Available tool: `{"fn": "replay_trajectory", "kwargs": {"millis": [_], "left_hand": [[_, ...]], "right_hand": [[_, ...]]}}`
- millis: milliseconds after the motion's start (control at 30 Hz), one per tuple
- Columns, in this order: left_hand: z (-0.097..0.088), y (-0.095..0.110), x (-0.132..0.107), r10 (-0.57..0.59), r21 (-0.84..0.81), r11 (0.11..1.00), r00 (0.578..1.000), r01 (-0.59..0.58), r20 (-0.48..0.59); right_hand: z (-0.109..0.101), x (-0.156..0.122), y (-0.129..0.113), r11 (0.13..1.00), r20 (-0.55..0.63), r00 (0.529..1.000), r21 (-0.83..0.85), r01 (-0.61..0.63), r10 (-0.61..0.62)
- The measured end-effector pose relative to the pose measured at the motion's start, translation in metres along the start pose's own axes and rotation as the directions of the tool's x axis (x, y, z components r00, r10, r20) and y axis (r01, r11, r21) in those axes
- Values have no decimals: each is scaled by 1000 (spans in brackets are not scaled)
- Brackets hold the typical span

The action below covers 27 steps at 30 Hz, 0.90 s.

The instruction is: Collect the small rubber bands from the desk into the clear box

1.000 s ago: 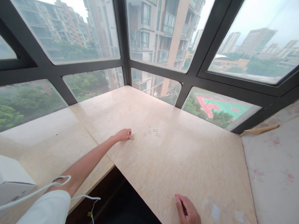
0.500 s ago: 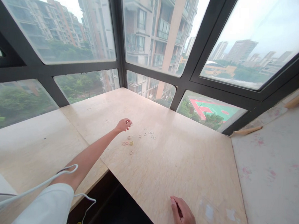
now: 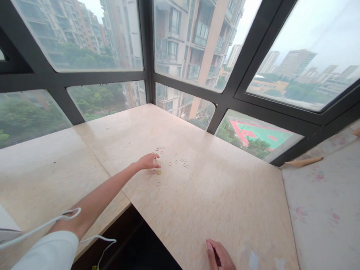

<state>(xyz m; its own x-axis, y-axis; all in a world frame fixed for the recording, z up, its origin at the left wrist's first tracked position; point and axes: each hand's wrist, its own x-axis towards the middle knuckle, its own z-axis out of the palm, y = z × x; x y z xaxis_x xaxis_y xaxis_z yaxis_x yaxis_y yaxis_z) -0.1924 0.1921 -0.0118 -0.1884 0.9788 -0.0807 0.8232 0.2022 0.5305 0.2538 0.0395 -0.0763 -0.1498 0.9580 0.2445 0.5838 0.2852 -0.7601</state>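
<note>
Small thin rings (image 3: 176, 162) in pale, reddish and yellow tones lie scattered on the marble-patterned tabletop (image 3: 225, 192). A small group of rings (image 3: 159, 149) lies just beyond my left hand (image 3: 148, 161). That hand reaches over the table, thumb and fingers apart, with no ring visible between them. Right below its fingertips is a cluster with a yellow ring (image 3: 159, 172), partly covered by the hand. One single ring (image 3: 158, 184) lies nearer to me. My right hand (image 3: 222, 261) rests curled on the near part of the table, thumb against fingers, nothing visible inside.
Windows with dark frames (image 3: 226, 101) border the table at the back. Clear plastic pieces (image 3: 253, 261) lie right of my right hand. A white cable (image 3: 44, 228) crosses my left arm, near a white box (image 3: 0, 218). A dark gap (image 3: 133, 244) opens below the table edge.
My left hand has drawn back toward me from the far rings, and its fingers have spread. Several rings now show where it was. The right hand stays in place.
</note>
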Motion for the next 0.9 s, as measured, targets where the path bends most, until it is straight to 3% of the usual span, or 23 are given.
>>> {"fn": "replay_trajectory", "kwargs": {"millis": [167,333,533,700,900], "left_hand": [[18,4,-4,1,15,1000,999,-2,44],[18,5,-4,-13,-52,999,1000,14,19],[-2,-8,0,-147,-253,959,987,125,-70],[-27,-31,1,-312,-476,851,943,222,-116],[-43,-45,-9,-416,-643,729,898,235,-144]], "right_hand": [[0,0,0,1000,-30,999,0,-17,17],[0,-1,1,1000,13,1000,-3,-25,25],[0,0,-2,1000,-42,999,-5,-23,23],[-2,0,-2,999,19,999,0,-34,34],[-2,1,-7,999,-48,998,2,-45,45]]}}
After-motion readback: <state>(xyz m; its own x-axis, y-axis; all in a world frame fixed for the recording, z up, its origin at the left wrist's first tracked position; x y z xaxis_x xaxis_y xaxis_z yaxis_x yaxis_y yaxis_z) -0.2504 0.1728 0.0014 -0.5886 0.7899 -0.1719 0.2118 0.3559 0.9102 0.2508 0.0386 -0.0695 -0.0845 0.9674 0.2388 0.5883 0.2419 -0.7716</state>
